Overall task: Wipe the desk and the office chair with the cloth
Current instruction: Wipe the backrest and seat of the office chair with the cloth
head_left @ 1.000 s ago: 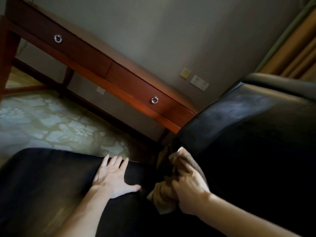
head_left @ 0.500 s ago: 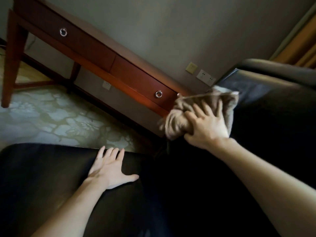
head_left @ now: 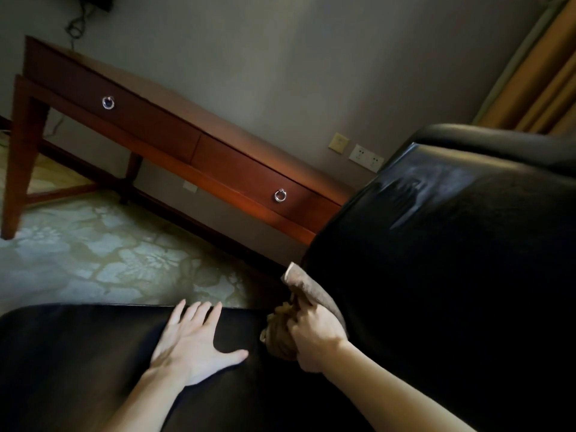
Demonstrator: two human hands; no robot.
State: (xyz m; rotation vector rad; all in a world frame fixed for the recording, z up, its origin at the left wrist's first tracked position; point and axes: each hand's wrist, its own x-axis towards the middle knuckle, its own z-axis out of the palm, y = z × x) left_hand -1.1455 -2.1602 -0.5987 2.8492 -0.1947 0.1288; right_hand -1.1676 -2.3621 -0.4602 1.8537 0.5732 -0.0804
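Black leather fills most of the view: an office chair (head_left: 467,338) seen from above, its seat (head_left: 78,353) under the left hand and its backrest (head_left: 452,244) rising beyond the right hand. The left hand (head_left: 193,344) lies flat on the seat with fingers straight and spread and thumb out toward the right hand, holding nothing. Just beside it, the right hand (head_left: 314,338) grips a bunched brown cloth (head_left: 280,335), fingers curled around the wad. One flap of the cloth sticks up past the knuckles and lies against the lower edge of the backrest, close to where it meets the seat. Far above the right hand, near the top of the backrest, pale streaks (head_left: 414,188) catch the light. They look like damp wipe marks, so that upper part seems to be done. The wiping appears to be at the backrest's low corner. The seat under the left hand shows no such marks, and the dim light hides whether it is wiped. Well beyond both hands, a red-brown wooden desk (head_left: 149,126) stands against the wall (head_left: 280,57) above patterned carpet (head_left: 93,260). Its top shows only at a shallow angle, so its state cannot be told. By this reading the chair is partly done, with the seat and perhaps the desk left.
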